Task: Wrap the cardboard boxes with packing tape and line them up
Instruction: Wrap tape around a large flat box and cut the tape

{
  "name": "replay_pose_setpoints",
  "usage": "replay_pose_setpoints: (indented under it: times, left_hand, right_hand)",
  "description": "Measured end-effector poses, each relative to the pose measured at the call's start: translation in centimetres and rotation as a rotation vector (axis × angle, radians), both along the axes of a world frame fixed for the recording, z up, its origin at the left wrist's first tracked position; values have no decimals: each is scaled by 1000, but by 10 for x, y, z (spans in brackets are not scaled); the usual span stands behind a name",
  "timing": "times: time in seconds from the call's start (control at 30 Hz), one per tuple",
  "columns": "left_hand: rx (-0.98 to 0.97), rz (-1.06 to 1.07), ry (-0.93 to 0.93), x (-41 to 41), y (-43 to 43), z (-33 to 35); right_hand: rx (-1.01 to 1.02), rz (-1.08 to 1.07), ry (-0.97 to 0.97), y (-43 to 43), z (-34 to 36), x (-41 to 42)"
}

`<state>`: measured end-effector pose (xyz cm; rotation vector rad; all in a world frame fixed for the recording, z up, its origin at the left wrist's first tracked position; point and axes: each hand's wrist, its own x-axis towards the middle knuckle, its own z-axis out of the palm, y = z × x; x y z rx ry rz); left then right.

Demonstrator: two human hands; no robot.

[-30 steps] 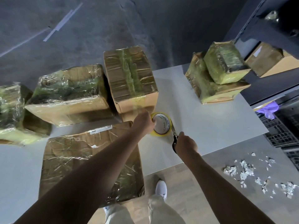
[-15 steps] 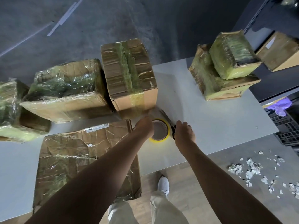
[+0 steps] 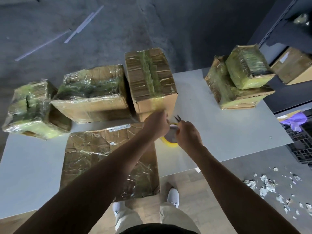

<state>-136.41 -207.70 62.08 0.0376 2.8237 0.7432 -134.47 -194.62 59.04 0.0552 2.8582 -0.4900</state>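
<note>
Our left hand (image 3: 157, 123) clutches the yellow tape roll (image 3: 169, 142) just before the upright taped box (image 3: 150, 81); right hand (image 3: 188, 132) grips scissors (image 3: 177, 118). Blades sit close to the left hand, so we risk nicking it.

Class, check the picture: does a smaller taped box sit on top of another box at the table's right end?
Yes, the smaller taped box rests on the larger taped box.

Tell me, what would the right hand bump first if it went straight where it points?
Probably the tall taped box. The right hand holds scissors whose blades point away and left at that box's near side, just beyond the tips. Depth is unclear, so they might slide past it.
</note>
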Motion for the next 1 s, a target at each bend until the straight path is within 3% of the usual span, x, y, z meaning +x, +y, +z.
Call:
replay_pose_setpoints:
  times: [0.23, 0.4, 0.6, 0.67, 0.77, 0.87, 1.0]
  left_hand:
    - [203, 274, 187, 37, -88, 29]
    - [149, 436, 243, 80, -167, 32]
    - [74, 425, 341, 137, -198, -3]
    - [27, 364, 281, 147, -200, -18]
    - [-133, 235, 180, 161, -207, -36]
    - [-221, 136, 260, 170, -212, -46]
    - [-228, 149, 252, 173, -211, -51]
  right_hand:
    - [-135, 220, 181, -85, 44, 12]
    - [-232, 386, 253, -142, 42, 41]
    - [-210, 800, 375, -185, 17, 79]
    - [-156, 912, 308, -193, 2, 89]
    - [98, 1032, 191, -182, -17, 94]
    - [287, 1090, 289, -150, -20, 90]
    - [266, 994, 482, -116, -20, 93]
